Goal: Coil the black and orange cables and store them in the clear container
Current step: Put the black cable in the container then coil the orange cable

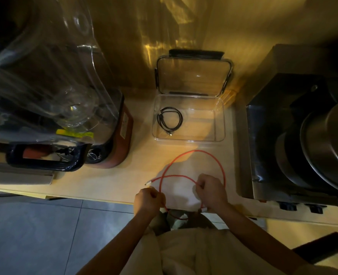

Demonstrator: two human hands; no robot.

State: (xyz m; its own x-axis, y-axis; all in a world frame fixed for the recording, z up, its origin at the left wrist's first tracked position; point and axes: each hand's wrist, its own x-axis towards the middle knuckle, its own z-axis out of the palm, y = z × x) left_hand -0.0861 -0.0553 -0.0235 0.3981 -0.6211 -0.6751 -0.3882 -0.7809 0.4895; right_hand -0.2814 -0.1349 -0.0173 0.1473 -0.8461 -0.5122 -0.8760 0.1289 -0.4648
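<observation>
The clear container [219,118] stands open on the counter, its lid [194,75] leaning up against the wall behind it. A coiled black cable [170,120] lies in the container's left part. The orange cable [213,159] forms a big loop on the counter in front of the container, with one white plug end poking out to the left. My left hand [149,199] pinches the cable at the loop's near left. My right hand [211,192] grips it at the near right. A short stretch of cable hangs below the counter edge between my hands.
A large blender with a clear jug [55,86] and red base [122,139] fills the left of the counter. A dark stove with stacked pots [313,145] stands on the right. The counter edge [104,200] runs just under my hands, with tiled floor below.
</observation>
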